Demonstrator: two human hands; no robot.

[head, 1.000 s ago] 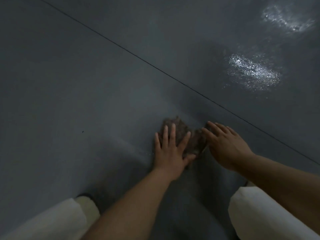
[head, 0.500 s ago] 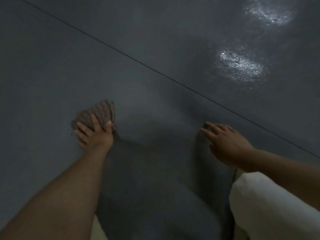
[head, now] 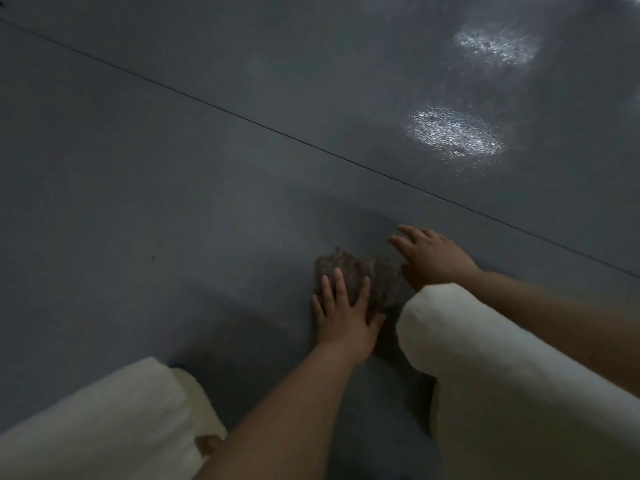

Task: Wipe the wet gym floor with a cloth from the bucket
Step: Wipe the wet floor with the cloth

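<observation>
A person crouches over a dim grey gym floor (head: 145,174), seen from above, with both bare arms reaching forward. At near left, a leg in pale trousers (head: 104,417) fills the corner, a bare foot (head: 207,444) just showing beside it. A small dark speck (head: 153,257) marks the floor farther out on the left, well apart from the hands. A thin dark seam (head: 277,133) crosses the floor diagonally from far left down to the right edge.

At centre, the left hand (head: 344,317) lies flat with straight, spread fingers pressing down on a brownish, nubby cloth (head: 379,277); the fingers are not curled round it. The cloth sits bunched on the floor between the two hands, its near part covered by the left hand, its right edge just beside the right hand.

To the right, the right hand (head: 433,258) rests palm down on the floor, fingers extended and relaxed, gripping nothing; whether its thumb side touches the cloth cannot be told in the low light. Just near of it, the other knee in pale trousers (head: 485,348) rises in front of the right forearm and hides part of the floor.

At far right, two bright mottled patches of reflected light (head: 453,133) gleam on the wet surface beyond the seam.
</observation>
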